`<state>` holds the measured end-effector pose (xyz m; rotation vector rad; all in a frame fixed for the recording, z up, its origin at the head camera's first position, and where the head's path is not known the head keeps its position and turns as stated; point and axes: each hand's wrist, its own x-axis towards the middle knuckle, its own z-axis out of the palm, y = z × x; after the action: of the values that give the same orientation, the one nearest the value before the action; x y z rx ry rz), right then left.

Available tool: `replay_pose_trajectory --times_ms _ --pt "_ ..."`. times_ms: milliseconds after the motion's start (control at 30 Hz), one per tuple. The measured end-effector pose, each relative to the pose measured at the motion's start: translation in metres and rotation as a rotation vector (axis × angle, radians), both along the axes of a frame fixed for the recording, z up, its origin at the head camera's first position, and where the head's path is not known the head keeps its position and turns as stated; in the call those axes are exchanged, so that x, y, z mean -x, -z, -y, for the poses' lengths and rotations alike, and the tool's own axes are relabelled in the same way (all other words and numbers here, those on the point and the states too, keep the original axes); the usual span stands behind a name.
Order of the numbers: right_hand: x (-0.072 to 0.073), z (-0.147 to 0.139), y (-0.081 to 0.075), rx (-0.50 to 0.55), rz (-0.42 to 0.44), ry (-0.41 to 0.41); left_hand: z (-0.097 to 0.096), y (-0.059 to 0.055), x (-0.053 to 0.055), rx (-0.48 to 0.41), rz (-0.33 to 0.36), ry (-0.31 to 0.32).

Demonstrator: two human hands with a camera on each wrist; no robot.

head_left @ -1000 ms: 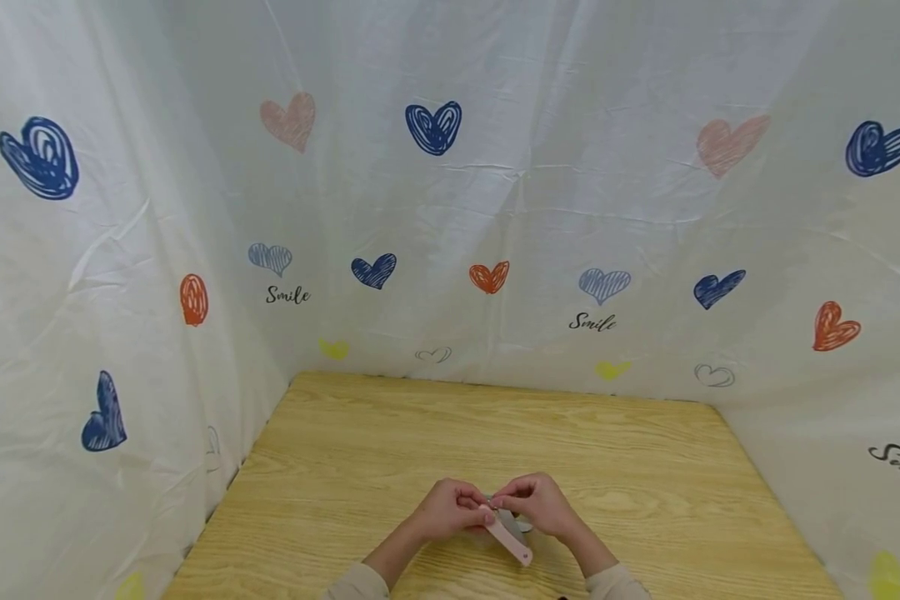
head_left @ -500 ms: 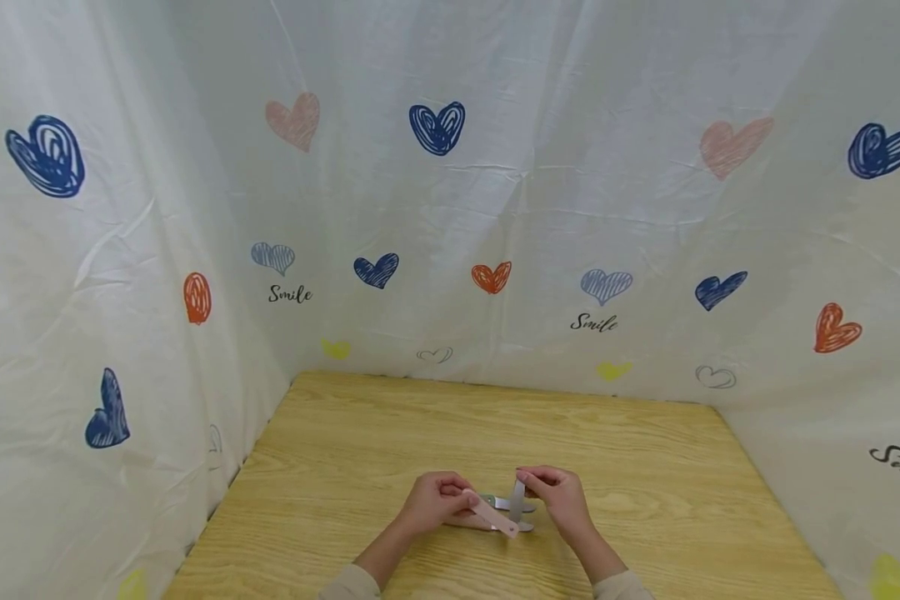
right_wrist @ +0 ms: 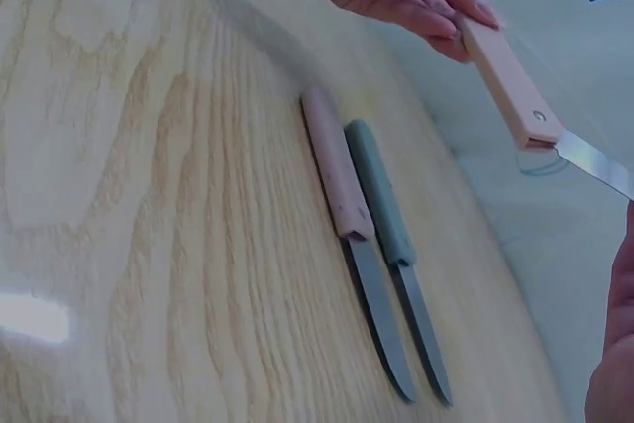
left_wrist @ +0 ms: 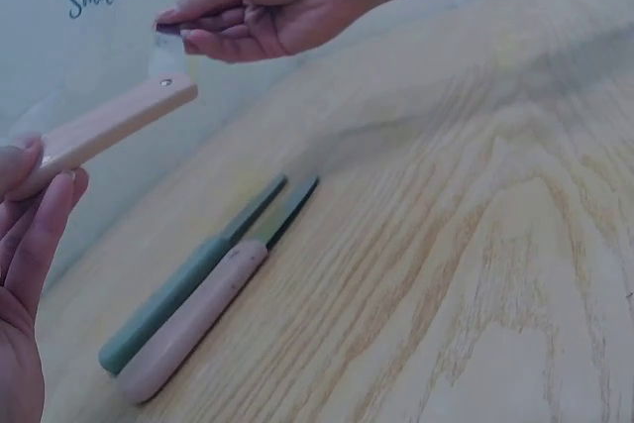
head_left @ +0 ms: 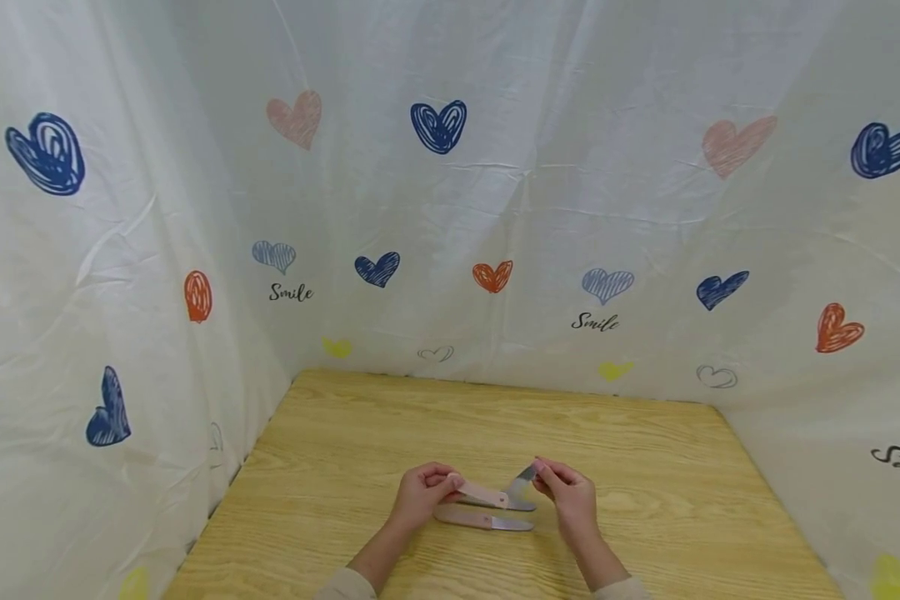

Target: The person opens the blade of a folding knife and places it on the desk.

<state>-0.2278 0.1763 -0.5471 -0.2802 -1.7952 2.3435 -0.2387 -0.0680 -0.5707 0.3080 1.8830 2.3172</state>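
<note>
My left hand (head_left: pixel 420 492) pinches the end of the light pink handle of a folding knife (right_wrist: pixel 507 81) above the table. The tip of its half-swung-out blade (head_left: pixel 523 478) is pinched between the thumb and fingers of my right hand (head_left: pixel 572 493). Handle and blade stand at an angle to each other, meeting at the rivet. Below, two more folding knives with their blades out lie side by side on the table, one with a dusty pink handle (right_wrist: pixel 337 165) and one with a green handle (left_wrist: pixel 163 309). In the head view, the held knife partly covers the green one.
The wood-grain table (head_left: pixel 375 433) extends to either side and behind the hands. A white curtain (head_left: pixel 540 208) printed with hearts and the word "Smile" hangs around its back and sides.
Both hands have lifted the pink folding knife away from the knives on the table. The right hand has moved right and up, drawing the blade out of the handle.
</note>
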Motion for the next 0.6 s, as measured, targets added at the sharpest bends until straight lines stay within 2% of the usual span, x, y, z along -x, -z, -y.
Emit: replay_pose_trajectory --times_ms 133,233,300,500,600 --pt "-0.004 0.003 0.002 0.091 0.02 0.037 0.002 -0.002 0.001 -0.034 -0.003 -0.014" --pt "-0.005 -0.001 0.004 0.092 0.021 -0.038 0.007 -0.003 0.001 -0.017 0.007 0.012" --pt "-0.004 -0.007 0.005 0.058 0.024 -0.145 0.011 -0.004 0.002 0.001 0.012 0.037" --pt "0.005 -0.032 0.001 -0.143 0.022 -0.565 0.02 -0.007 0.002 0.063 -0.017 0.091" --pt "0.009 -0.039 -0.003 -0.217 -0.003 -0.671 0.02 -0.007 0.001 0.059 -0.013 0.101"
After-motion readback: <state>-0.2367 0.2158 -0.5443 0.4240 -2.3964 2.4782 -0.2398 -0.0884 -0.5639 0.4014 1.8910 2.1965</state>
